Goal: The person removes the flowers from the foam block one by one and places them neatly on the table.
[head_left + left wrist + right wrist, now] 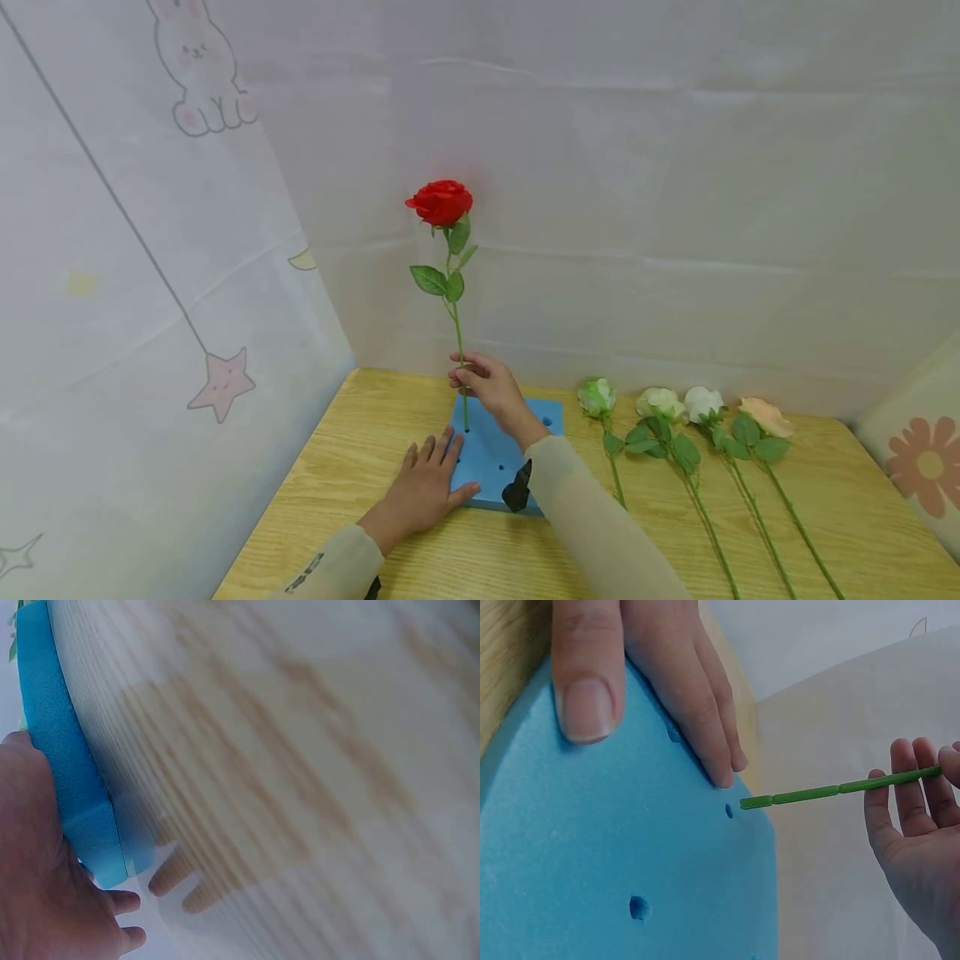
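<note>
A red artificial rose (441, 202) stands upright in my right hand (491, 390), which pinches its green stem (806, 795) between thumb and fingers. In the right wrist view the cut lower end of the stem is close to a small hole (730, 811) in a blue foam block (487, 458), just short of its surface. My left hand (424, 483) rests along the block's left side, fingers straight and thumb on its near edge. The left wrist view shows that hand against the side of the foam block (56, 735).
To the right on the wooden table (330, 467) lie a green-white rose (597, 397), a pale cream rose (660, 404), a white rose (703, 405) and a peach rose (765, 417), their stems toward me. Another hole (639, 907) shows in the block. A white curtain (600, 208) hangs behind.
</note>
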### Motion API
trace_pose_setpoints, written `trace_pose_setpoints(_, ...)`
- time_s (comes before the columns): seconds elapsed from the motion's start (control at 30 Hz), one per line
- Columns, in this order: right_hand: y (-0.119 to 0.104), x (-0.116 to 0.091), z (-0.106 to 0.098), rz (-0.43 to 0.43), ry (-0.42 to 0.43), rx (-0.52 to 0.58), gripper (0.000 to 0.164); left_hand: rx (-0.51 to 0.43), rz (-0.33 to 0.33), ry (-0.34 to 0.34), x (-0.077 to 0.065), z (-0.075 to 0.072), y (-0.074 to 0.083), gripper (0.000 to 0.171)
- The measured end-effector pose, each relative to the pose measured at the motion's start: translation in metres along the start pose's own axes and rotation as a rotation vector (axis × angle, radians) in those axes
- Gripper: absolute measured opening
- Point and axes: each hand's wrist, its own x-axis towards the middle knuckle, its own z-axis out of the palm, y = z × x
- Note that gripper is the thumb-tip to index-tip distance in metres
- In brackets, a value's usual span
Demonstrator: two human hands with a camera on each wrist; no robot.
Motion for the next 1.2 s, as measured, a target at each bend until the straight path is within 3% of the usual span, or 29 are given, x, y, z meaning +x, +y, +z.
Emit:
trace_pose_setpoints(0.7, -0.006, -0.006, -0.004, -0.031, -0.027, -0.026, 0.033, 0.004, 0.001, -0.009, 0.010, 0.015, -0.009, 0.090)
trace_pose_setpoints(1.2, -0.023, -0.032, -0.015, -0.073, -0.038, -0.026, 0.038, -0.017, 0.013, 0.028, 0.006, 0.013, -0.008, 0.087)
